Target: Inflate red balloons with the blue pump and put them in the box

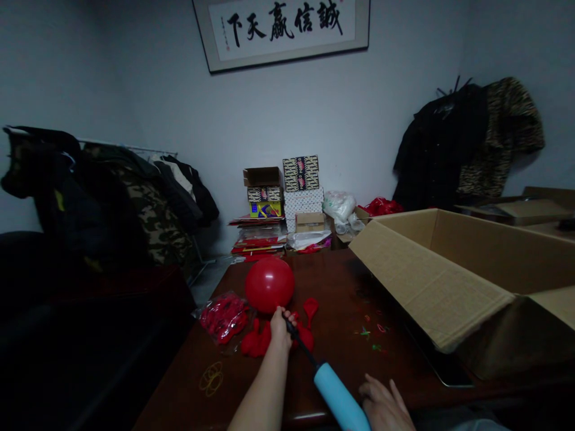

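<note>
Brown table (339, 281): lower centre.
Blue pump (340, 395): slanting, bottom centre.
Red balloon (269, 284): inflated, just below centre.
Right hand (386, 404): lower right, fingers loosely spread beside the pump, contact unclear.
Left hand (281, 324): fingers clasping balloon's neck at pump's end.

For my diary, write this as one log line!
left hand: holds red balloon on pump; right hand: open near pump; balloon: round

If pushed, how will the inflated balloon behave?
The red balloon likely feels light and springy, being visibly inflated. Its taut, glossy skin may be fragile. Held near its neck by the left hand, it might sway, not roll.
</note>
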Demonstrator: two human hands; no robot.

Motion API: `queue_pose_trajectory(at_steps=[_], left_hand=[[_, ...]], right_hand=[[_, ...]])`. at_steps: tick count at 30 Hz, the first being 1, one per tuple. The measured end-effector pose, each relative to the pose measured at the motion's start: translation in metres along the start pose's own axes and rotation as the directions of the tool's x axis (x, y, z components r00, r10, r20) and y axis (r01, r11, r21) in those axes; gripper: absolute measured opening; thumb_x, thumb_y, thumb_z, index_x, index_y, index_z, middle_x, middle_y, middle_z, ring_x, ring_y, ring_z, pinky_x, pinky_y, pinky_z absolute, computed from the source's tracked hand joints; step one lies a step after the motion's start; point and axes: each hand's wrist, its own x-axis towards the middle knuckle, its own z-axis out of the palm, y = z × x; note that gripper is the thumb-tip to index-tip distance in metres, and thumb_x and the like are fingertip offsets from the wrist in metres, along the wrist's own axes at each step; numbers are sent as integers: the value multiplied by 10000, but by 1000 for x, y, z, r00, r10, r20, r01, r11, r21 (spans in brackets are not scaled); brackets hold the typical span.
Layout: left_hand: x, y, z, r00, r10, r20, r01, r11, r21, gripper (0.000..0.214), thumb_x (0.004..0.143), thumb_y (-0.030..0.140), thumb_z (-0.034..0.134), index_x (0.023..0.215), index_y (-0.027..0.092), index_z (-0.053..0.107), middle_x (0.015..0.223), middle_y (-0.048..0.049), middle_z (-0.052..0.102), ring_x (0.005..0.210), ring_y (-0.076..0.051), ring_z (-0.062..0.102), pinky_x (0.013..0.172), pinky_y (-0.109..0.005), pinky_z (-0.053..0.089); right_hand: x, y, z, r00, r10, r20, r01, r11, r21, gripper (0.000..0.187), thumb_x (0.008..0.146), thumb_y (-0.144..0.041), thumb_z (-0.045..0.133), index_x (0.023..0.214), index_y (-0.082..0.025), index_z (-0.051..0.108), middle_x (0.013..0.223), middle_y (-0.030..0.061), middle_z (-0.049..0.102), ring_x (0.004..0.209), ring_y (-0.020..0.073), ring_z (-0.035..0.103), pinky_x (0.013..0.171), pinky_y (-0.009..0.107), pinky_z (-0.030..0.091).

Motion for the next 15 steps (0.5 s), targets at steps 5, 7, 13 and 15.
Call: queue_pose_trajectory(at_steps=[5, 7, 13, 15], left_hand=[[-3, -10, -5, 1000, -19, 20, 19, 1000, -24, 200, 835, 285, 491, 681, 187, 408, 491, 55, 389, 364, -64, 384, 346, -162, 283], [-4, -13, -6, 999, -30, 16, 30, 999, -27, 212, 825, 307, 509, 680, 189, 409, 494, 53, 398, 364, -67, 389, 347, -166, 293], [-6, -10, -7, 996, -91, 6, 91, 996, 28, 213, 832, 324, 491, 687, 196, 403, 489, 50, 415, 373, -94, 433, 369, -203, 350], [-5, -7, -8, 996, -91, 11, 91, 995, 47, 205, 841, 312, 469, 688, 195, 401, 478, 51, 411, 363, -92, 423, 365, -203, 342]], right_hand=[[11, -33, -15, 994, 17, -109, -20, 999, -27, 507, 765, -498, 459, 1028, -104, 640, 1205, 172, 538, 1250, 347, 341, 1063, 541, 84], [21, -42, -16, 987, 27, -157, -31, 999, -24, 498, 773, -468, 449, 1036, -89, 636, 1194, 174, 544, 1241, 333, 355, 1069, 520, 83], [50, -58, -11, 972, 57, -228, -59, 998, -4, 481, 782, -444, 433, 1023, -84, 643, 1150, 168, 564, 1193, 318, 408, 1066, 497, 108], [53, -60, -8, 974, 59, -221, -60, 998, 1, 491, 787, -453, 428, 1030, -83, 640, 1147, 171, 566, 1185, 319, 417, 1064, 497, 115]])
